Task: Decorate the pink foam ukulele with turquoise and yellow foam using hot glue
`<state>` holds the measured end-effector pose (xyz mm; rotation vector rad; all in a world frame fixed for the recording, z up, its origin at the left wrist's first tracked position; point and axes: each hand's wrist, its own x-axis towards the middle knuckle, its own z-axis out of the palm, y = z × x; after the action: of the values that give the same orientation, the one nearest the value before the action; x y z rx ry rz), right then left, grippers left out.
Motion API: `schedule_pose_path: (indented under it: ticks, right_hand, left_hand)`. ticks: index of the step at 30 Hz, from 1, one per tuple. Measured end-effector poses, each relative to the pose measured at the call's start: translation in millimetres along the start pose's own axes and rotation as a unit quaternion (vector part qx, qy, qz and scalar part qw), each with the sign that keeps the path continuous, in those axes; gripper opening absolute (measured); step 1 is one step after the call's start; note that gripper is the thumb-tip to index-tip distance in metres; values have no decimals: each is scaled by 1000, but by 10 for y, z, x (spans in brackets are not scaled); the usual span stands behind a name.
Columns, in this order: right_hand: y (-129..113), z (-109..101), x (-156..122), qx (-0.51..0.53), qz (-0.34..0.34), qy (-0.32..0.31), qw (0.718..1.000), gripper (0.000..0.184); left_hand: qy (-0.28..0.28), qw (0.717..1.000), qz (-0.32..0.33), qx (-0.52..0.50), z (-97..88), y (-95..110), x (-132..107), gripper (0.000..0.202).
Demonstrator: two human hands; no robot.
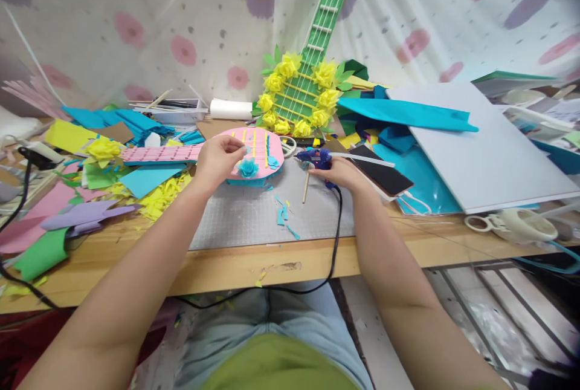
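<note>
The pink toy guitar [260, 154] is on the mat [240, 214]. Above it, I can't tell if the left hand [217, 163] pinches anything. Right of the guitar, the right hand [343, 173] grips a glue gun [319, 158].

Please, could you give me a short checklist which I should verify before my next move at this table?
1. Glue gun in the right hand: ok, held with its nozzle pointing left.
2. Cord kept away from the lap: not ok, it runs over the front edge of the table.
3. Left hand at the pink guitar: ok, fingers at its body.
4. Small piece pinched in the left hand: cannot tell.
5. Mat free of scraps: not ok, blue scraps lie there.
6. Nozzle hot: cannot tell.
</note>
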<state>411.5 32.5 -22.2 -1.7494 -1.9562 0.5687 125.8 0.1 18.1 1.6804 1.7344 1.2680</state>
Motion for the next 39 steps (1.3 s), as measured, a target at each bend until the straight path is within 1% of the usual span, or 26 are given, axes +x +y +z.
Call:
schedule_pose_path:
  ticks: [2,4,6,7,9,11,13,14,16,20,25,32,39]
  right_hand:
    - [-20,116,57,25,24,35,999,26]
    - [-19,157,87,65,45,66,995,27]
    - [-30,141,79,158,41,89,983,30]
    - [-50,126,61,220,24,93,971,33]
    - [-127,109,1,329,-33,70,941,36]
    - [-238,135,-74,374,-84,11,923,38]
    - [-352,201,-140,368,-104,-45,923,39]
    - [-401,242,-164,361,-106,-63,925,39]
    - [-470,319,-193,349,-103,-79,928,39]
    - [-502,394,-193,340,-105,-80,931,39]
    - [-479,399,-177,339,-105,-82,931,39]
    - [-477,421,-171,337,-97,-71,934,37]
    - [-470,431,-162,344,-93,-63,932,36]
  left_hand:
    - [-6,1000,-11,-17,-8,-35,-12,18]
    - [-12,1000,-17,-23,-11,-67,-43,17]
    - [-17,999,-25,-19,-11,-87,-83,17]
    - [-20,999,-30,-19,-10,-91,-102,17]
    - [-26,999,-38,-21,-7,-86,-133,18]
    - [-29,999,-41,-18,-2,-71,-150,19]
    - [-29,999,-41,-9,5,-54,-156,19]
    - [-27,999,-42,-4,9,-48,-156,19]
    - [-26,999,-45,1,19,-43,-155,20]
    - [-32,998,-48,-11,36,-46,-162,20]
    - [-38,998,-49,-22,37,-19,-176,18]
    - [-35,998,-48,-8,22,2,-188,19]
    - [-45,998,-44,-5,18,8,-197,19]
